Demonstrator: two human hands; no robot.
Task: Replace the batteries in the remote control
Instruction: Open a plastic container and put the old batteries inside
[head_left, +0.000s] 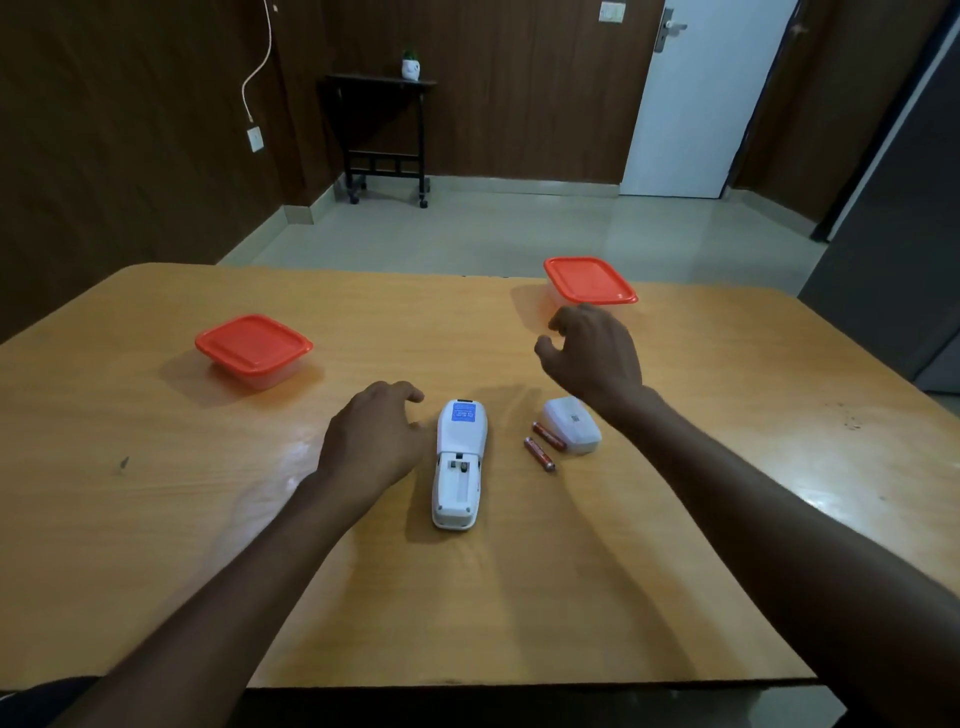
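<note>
Lying face down near the middle of the wooden bench (156, 519), the white plastic remote control (460, 462) has its battery compartment uncovered and shows bare, empty slots; a blue label sits on its upper back. Just to its right, two slim cylindrical batteries (543, 447) with red-brown casings lie side by side, slanted, the farther one close against the detached white battery cover (574, 423), a rounded plastic shell resting on the bench. Left hand (371, 441): resting just beside the remote's left edge, fingers loosely curled downward, holding nothing; whether the thumb touches the remote cannot be told. Right hand (592, 353): raised above the bench beyond the cover, fingers loosely curled with a gap between thumb and fingers, holding nothing. Two square, round-cornered clear plastic containers with orange-red lids stand on the bench: the left container (254, 348) well apart from the remote, and the right container (589, 280) near the far edge, just beyond the right hand. Bench surface: smooth, glossy light wood grain with rounded corners and reflections of light. Background: dark wood-panelled walls, pale tiled floor, a white door (706, 93), and a small dark side table (384, 130) carrying a white pot with a green plant (410, 65).
</note>
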